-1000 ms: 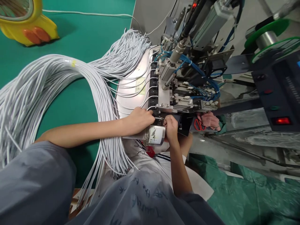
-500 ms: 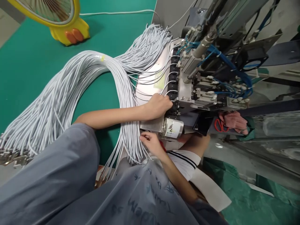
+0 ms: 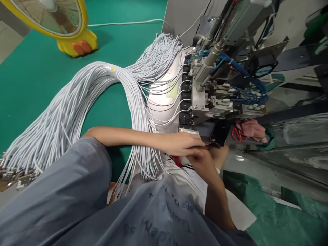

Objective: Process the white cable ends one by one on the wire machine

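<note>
No word is being shown clearly enough to be read. Below the left hand (image 3: 183, 143) and the right hand (image 3: 202, 161), dark slanting lettering (image 3: 176, 220) is being carried by the grey shirt (image 3: 156, 208), its words being broken up by folds. Just below the left hand, small dark marks (image 3: 168, 160) are being partly hidden on white cloth (image 3: 176, 173). Beyond that hand, no writing is being made out on a pale yellow label (image 3: 171, 90).

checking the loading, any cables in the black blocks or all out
Some in: white cables run over the pale plate into the black blocks.
</note>
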The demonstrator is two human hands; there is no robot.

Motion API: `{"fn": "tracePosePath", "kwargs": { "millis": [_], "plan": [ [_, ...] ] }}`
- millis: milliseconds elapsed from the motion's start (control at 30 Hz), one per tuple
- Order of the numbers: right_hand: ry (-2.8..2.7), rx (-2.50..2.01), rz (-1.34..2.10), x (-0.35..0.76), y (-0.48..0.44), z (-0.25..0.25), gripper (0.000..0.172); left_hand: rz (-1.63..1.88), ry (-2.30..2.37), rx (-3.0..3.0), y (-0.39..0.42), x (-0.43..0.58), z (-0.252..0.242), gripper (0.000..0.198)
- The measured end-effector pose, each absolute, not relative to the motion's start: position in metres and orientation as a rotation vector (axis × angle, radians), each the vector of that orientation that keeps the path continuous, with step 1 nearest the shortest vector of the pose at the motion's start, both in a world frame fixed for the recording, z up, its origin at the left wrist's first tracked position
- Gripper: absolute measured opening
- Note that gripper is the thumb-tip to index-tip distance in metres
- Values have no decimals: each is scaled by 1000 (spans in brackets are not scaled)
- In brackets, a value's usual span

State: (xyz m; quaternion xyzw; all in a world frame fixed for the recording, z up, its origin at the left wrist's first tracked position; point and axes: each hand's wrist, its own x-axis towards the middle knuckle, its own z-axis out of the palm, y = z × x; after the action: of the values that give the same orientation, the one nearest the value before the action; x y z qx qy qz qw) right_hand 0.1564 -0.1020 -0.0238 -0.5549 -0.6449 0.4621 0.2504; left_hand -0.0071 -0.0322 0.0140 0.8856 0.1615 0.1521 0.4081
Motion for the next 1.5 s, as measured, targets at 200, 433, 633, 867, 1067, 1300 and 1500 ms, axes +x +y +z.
{"fn": "tracePosePath", "kwargs": {
  "millis": [200,433,633,867,1067,1300,1500],
  "plan": [
    [-1052,-1338,1287,183,-85,-11,20,571,591,1875,-22,-7,11,18],
    [-1048,-1306,1094,158,-78,-11,15,596,637,1621,-21,-4,11,21],
    [-1356,-1503,666,154,-80,4,13,600,670,1753,-17,-4,8,23],
    [-1355,-1432,651,150,-84,0,15,739,672,1898,-19,-5,12,15],
    [-1363,-1479,449,140,-85,-7,23,759,656,2277,-16,-9,8,22],
    [-1687,-1532,630,158,-68,4,21,328,445,3034,2,-17,20,27],
    [-1400,-1484,597,145,-65,-6,25,539,677,2525,-1,-12,10,22]
  ]
}}
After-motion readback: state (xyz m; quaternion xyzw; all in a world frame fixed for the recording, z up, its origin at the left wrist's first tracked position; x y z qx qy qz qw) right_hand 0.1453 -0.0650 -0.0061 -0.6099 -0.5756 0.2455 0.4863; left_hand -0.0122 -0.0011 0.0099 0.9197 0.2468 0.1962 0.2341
